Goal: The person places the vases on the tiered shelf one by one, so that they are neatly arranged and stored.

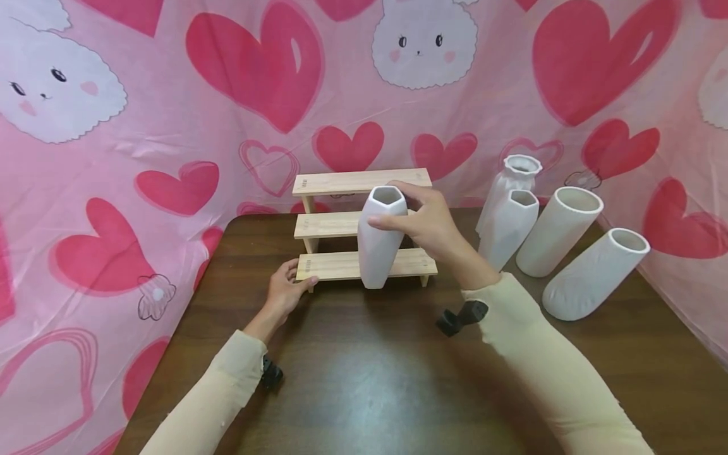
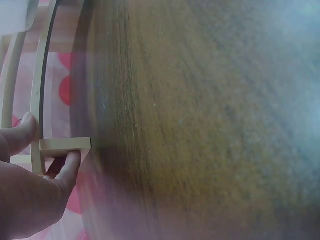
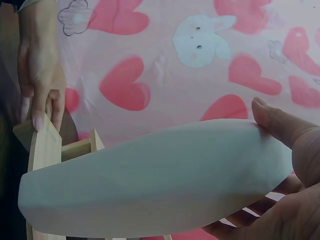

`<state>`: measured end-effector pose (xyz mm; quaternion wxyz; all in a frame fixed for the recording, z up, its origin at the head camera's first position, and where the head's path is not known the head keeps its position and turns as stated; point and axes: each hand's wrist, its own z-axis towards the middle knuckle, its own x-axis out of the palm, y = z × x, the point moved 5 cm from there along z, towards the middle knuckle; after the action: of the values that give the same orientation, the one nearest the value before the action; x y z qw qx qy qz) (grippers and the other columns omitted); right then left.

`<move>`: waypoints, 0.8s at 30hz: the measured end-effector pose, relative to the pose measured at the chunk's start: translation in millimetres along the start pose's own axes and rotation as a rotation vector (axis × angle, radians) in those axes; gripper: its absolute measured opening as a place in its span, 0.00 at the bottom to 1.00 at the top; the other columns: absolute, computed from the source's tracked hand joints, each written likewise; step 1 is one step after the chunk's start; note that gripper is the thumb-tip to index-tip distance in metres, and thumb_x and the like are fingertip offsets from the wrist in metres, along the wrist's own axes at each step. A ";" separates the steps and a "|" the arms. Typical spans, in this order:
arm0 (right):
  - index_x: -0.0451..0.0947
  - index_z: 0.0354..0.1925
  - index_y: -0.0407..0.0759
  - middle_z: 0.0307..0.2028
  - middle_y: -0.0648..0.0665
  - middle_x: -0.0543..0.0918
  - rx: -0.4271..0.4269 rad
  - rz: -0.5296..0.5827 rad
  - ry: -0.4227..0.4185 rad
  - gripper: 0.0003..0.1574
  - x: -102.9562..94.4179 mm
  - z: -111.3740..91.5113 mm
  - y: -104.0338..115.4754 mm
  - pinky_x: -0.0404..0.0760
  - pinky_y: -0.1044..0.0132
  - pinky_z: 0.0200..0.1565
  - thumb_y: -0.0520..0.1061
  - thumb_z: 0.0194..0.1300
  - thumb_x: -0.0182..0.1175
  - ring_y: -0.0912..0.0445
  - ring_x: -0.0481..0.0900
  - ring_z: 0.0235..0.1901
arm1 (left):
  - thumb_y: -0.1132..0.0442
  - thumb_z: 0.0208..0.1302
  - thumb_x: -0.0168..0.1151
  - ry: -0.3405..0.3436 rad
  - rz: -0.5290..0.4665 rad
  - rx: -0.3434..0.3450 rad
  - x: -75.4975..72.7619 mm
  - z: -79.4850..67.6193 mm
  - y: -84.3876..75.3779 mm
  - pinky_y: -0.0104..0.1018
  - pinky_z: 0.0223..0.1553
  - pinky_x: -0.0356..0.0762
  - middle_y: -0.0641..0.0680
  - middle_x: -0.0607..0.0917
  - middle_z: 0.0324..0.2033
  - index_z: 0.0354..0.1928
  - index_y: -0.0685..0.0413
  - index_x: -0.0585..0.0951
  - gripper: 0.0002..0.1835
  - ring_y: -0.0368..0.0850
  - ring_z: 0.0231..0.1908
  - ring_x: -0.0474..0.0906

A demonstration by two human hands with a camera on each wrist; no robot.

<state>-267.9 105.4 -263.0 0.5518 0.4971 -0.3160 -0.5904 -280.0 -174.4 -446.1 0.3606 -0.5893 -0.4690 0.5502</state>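
Note:
A white faceted vase [image 1: 380,246] with a five-sided mouth is held by my right hand [image 1: 429,224], thumb on the near side and fingers behind, just below the rim. It stands nearly upright in front of a three-step wooden shelf [image 1: 330,266], its base overlapping the lowest step's front edge in the head view. My left hand [image 1: 286,291] grips the left end of that lowest step, its thumb [image 2: 27,125] on the board and its fingers under it by the leg [image 2: 65,145]. In the right wrist view the vase [image 3: 150,180] spans most of the picture.
Several white vases stand on the right of the brown table [image 1: 364,379]: one with a ruffled rim [image 1: 506,183], a faceted one [image 1: 509,230], a smooth cylinder [image 1: 560,230] and a textured one [image 1: 594,275]. A pink heart-patterned cloth [image 1: 352,82] hangs behind the shelf.

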 end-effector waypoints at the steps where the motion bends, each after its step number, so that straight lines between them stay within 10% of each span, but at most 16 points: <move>1: 0.81 0.52 0.49 0.41 0.46 0.83 -0.005 0.007 0.003 0.32 2.9 1.6 0.1 0.80 0.55 0.41 0.47 0.46 0.78 0.50 0.79 0.40 | 0.64 0.61 0.67 -0.002 0.000 0.001 0.0 0.0 0.3 0.46 0.57 0.69 0.63 0.72 0.62 0.69 0.59 0.62 0.36 0.55 0.62 0.68; 24: 0.81 0.53 0.49 0.42 0.48 0.84 0.011 0.014 0.018 0.34 44.2 35.8 -10.7 0.80 0.59 0.44 0.48 0.45 0.79 0.53 0.79 0.41 | 0.63 0.61 0.67 -0.014 0.000 0.007 0.7 0.8 3.1 0.46 0.57 0.69 0.63 0.73 0.60 0.69 0.58 0.62 0.37 0.55 0.62 0.68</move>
<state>-300.5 58.5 -272.4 0.5559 0.5032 -0.3179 -0.5802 -280.4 -174.7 -449.3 0.3592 -0.5841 -0.4699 0.5559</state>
